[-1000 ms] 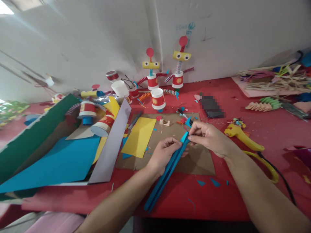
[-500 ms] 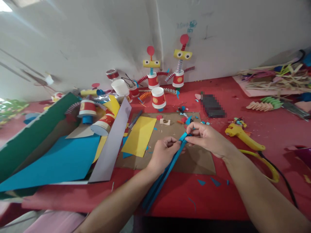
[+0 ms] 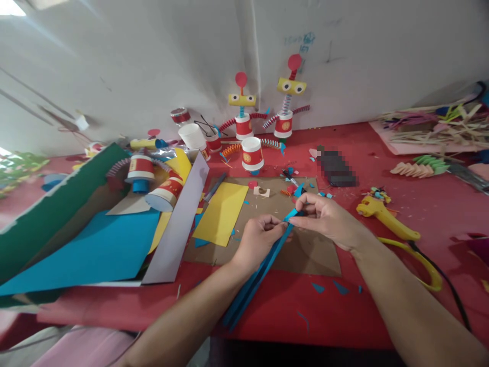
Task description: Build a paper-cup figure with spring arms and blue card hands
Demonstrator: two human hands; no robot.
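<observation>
Long blue paper strips (image 3: 263,270) slant from the table's front edge up to both hands, over a brown cardboard sheet (image 3: 305,257). My left hand (image 3: 257,237) is closed on the strips a little below their upper end. At that end, my right hand (image 3: 323,219) pinches the blue paper between thumb and fingers, close to the left fingertips. The exact fold under the fingers is partly hidden. A yellow paper sheet (image 3: 221,214) lies on the cardboard left of my hands, and blue scraps (image 3: 318,288) lie on the red table to the right.
A green-sided box (image 3: 57,224) with blue paper and paper-cup figures stands at left. Two cup robots (image 3: 243,125) and an upturned paper cup (image 3: 252,154) stand at the back. On the right lie a blurred dark object (image 3: 338,167) and a yellow glue gun (image 3: 389,219) with a cord.
The view has shifted slightly, so the scene sits a little further right. Both hands keep hold of the blue strips, with the right fingertips barely moved.
</observation>
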